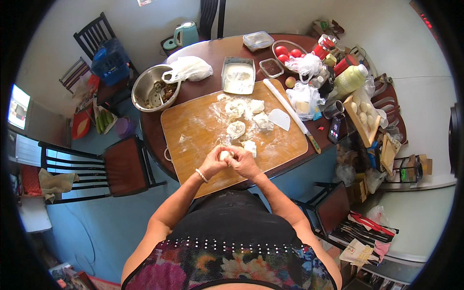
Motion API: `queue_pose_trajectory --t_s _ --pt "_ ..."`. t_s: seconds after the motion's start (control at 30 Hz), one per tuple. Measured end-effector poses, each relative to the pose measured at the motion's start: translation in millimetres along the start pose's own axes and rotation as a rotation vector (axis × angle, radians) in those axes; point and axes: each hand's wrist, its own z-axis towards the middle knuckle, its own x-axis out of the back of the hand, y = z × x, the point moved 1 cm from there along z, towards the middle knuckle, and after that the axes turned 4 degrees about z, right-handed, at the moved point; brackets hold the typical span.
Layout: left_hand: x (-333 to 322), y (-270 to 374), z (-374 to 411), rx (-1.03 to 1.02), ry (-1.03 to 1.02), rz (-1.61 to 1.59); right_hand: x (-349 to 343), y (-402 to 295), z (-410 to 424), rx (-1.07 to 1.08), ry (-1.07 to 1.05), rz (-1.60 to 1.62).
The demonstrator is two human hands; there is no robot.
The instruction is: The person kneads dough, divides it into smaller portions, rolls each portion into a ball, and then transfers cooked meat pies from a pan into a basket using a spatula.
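Note:
My left hand (214, 162) and my right hand (243, 162) meet over the near part of a wooden board (197, 145), fingers closed around a small piece of pale dough (225, 155). Part of that dough is hidden by my fingers. Just beyond my hands lie several floury dough pieces, among them a round pleated one (236, 129) and a ring-shaped one (235, 108). A smaller lump (250, 148) sits beside my right hand. Loose flour dusts the board. To the right rest a white dough scraper (279, 119) and a long white rolling pin (284, 103).
At the board's far edge stands a flour container (238, 78). A steel bowl (139, 95) with dark filling and a spoon is at left, near a white plastic bag (190, 69). A knife handle (314, 144), a phone (334, 129) and bottles (349, 75) crowd the right side.

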Motion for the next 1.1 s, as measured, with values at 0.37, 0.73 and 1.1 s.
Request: queue_pose_trajectory --t_s 0.37,0.73,1.1 --pt "-16 -7 -48 -0.093 0.063 0.959 -42 16 -28 0.128 0.056 -0.23" --pt "79 -8 -43 0.15 0.503 0.622 15 -21 -7 -0.207 -0.026 0.238" --pt "56 -11 -61 0.294 0.148 -0.439 -45 63 30 -0.14 -0.048 -0.652"
